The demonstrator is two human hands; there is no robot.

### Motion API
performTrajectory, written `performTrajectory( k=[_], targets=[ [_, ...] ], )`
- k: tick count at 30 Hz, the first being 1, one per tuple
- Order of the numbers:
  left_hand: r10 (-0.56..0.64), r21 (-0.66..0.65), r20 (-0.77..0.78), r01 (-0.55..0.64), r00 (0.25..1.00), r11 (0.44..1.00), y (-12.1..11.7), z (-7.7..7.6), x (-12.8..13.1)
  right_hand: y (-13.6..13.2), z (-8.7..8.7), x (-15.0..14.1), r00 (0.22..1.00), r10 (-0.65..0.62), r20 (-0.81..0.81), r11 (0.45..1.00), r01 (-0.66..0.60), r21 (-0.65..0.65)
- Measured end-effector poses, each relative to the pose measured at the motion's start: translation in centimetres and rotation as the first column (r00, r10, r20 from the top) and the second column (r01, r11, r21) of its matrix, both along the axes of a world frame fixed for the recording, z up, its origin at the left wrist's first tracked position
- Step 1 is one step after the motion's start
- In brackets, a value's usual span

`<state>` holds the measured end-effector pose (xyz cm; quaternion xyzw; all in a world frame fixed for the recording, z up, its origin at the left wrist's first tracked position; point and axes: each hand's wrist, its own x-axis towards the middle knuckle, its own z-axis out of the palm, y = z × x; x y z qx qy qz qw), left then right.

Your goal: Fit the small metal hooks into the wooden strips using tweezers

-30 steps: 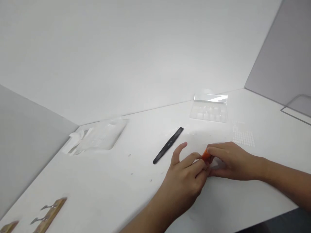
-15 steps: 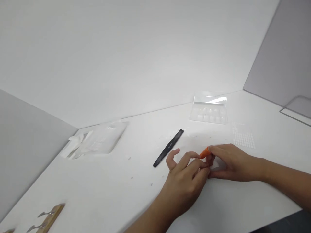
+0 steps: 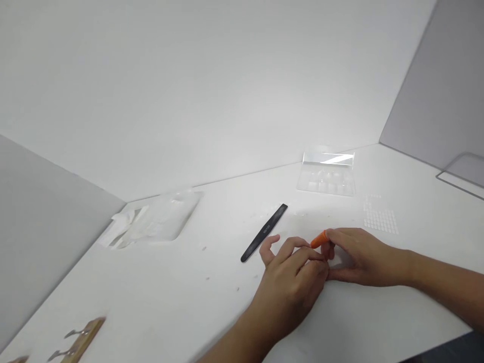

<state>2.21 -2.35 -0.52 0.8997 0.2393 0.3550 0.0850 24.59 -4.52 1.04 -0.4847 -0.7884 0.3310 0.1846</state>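
Note:
My right hand (image 3: pixel 365 257) is closed, with its fingertips on a short orange tube-shaped piece (image 3: pixel 318 239) that tilts toward my left hand. My left hand (image 3: pixel 293 282) meets it from the left, fingers bent and bunched against the right fingertips. One finger of the left hand is raised apart in a curl. The left fingertips and anything pinched between them are hidden. Just beyond the left hand lies a black nail file (image 3: pixel 264 233), slanting across the white table (image 3: pixel 159 292).
A clear case (image 3: pixel 327 180) with nail-like pieces stands at the back; right of it lies a sheet of small clear adhesive tabs (image 3: pixel 380 220). At back left is a clear plastic bag (image 3: pixel 162 217). Wooden strip with metal clips (image 3: pixel 85 338) at front left. Small bits dot the table.
The orange piece has turned from more upright to a flatter tilt and shows more of its length. My left raised finger has moved down and left, nearer the nail file. The view has shifted slightly.

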Motion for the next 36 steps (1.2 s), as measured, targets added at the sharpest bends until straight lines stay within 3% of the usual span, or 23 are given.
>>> performTrajectory(
  k=[9,14,19,27,30,33,35,36],
  targets=[
    [0.013,0.006,0.001,-0.013,1.000,1.000,0.1,0.1,0.0,0.0,0.3,-0.1,0.996,-0.054,-0.075,0.990,0.043,-0.137],
    [0.011,-0.051,0.002,-0.011,1.000,0.999,0.2,0.6,-0.6,0.0,0.2,-0.1,0.999,-0.046,-0.029,0.996,0.044,-0.081],
    [0.100,-0.077,0.087,-0.093,0.991,0.993,0.5,0.9,-1.0,-0.4,0.5,-0.4,0.999,-0.047,-0.027,0.998,0.046,-0.032],
    [0.209,0.005,0.243,-0.217,0.947,0.976,1.5,0.8,-1.5,-0.7,1.7,1.6,0.959,-0.195,-0.204,0.967,0.222,0.121],
    [0.200,0.030,0.264,-0.215,0.944,0.976,1.6,0.6,-1.7,-2.2,1.8,4.2,0.892,-0.356,-0.280,0.885,0.418,0.206],
    [0.204,0.046,0.319,-0.230,0.926,0.972,1.5,0.4,-1.8,-5.6,1.3,7.8,0.773,-0.551,-0.316,0.755,0.622,0.206],
    [0.226,0.039,0.320,-0.251,0.920,0.967,1.4,0.5,-1.8,-9.0,0.9,10.6,0.671,-0.660,-0.337,0.639,0.738,0.217],
    [0.235,0.037,0.301,-0.258,0.924,0.965,1.4,0.5,-1.7,-11.0,0.8,12.0,0.592,-0.736,-0.328,0.552,0.805,0.216]
  ],
)
